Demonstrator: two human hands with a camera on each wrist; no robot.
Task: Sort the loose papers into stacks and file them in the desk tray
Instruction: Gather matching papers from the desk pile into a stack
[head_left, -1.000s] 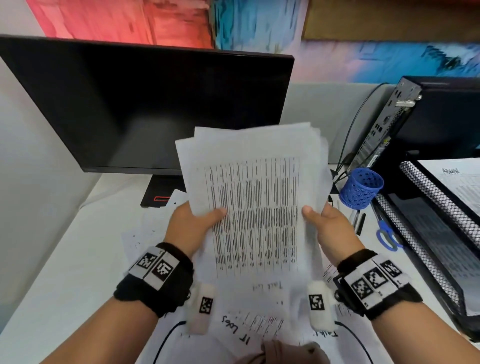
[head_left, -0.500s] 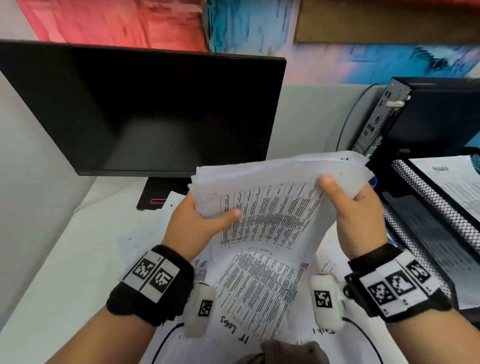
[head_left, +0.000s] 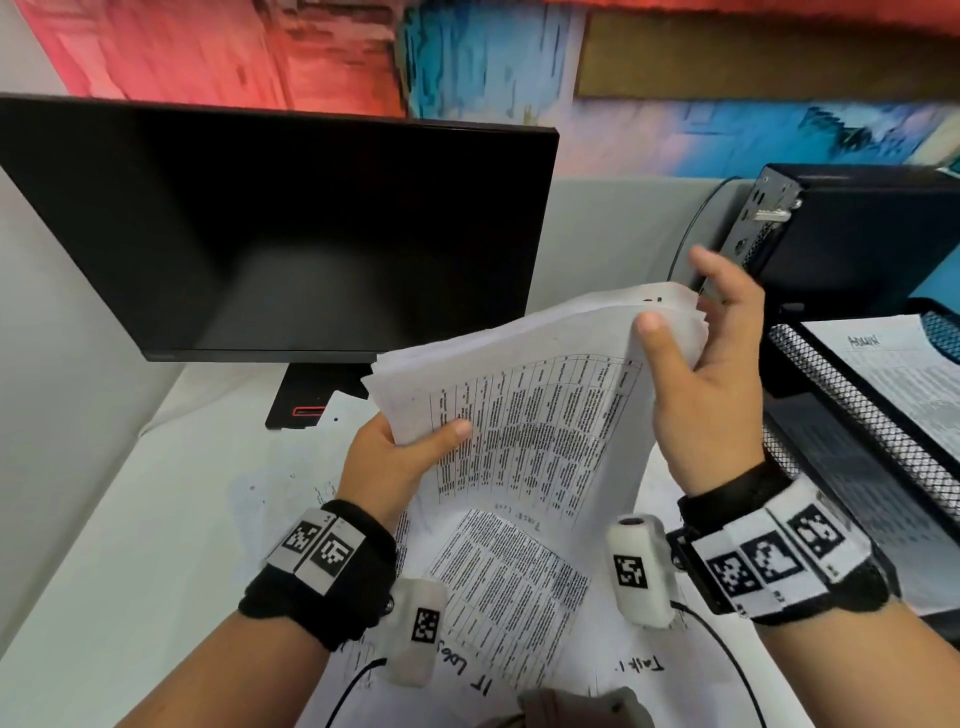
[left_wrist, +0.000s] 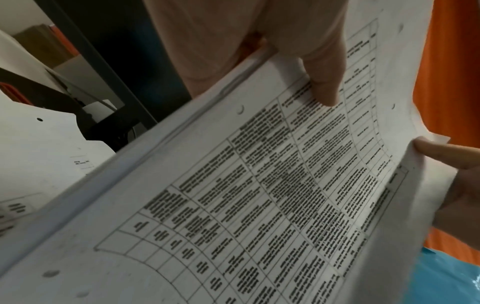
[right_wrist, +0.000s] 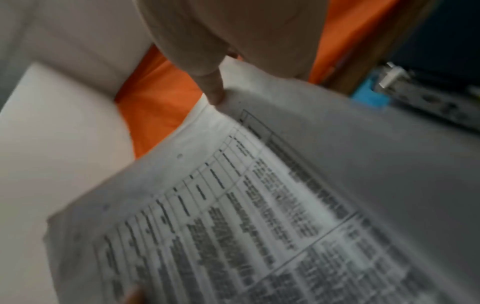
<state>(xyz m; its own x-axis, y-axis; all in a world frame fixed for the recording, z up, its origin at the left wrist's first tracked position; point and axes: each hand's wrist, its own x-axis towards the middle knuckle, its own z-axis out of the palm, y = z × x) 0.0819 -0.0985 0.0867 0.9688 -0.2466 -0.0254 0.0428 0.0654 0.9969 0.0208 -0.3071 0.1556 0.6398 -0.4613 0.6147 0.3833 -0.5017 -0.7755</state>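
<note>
A stack of printed papers (head_left: 540, 410) with table text hangs above the desk, tilted, its far right corner raised. My left hand (head_left: 395, 462) grips the stack's left edge, thumb on top (left_wrist: 324, 90). My right hand (head_left: 701, 374) pinches the right corner, thumb on the top sheet, fingers spread behind it. The same stack fills the left wrist view (left_wrist: 259, 195) and, blurred, the right wrist view (right_wrist: 259, 216). The black mesh desk tray (head_left: 852, 395) stands at the right with a sheet headed "Admin" (head_left: 904, 374) in its upper tier. More loose papers (head_left: 509, 587) lie on the desk below.
A dark monitor (head_left: 280, 228) stands at the back left on its stand (head_left: 306, 400). A black computer case (head_left: 852, 234) stands upright behind the tray. The white desk (head_left: 130, 519) reaches left to a grey partition wall.
The stack has swung from upright and facing me to lying tilted. My right hand rose to the right, carrying its corner toward the tray. The blue mesh cup is now hidden.
</note>
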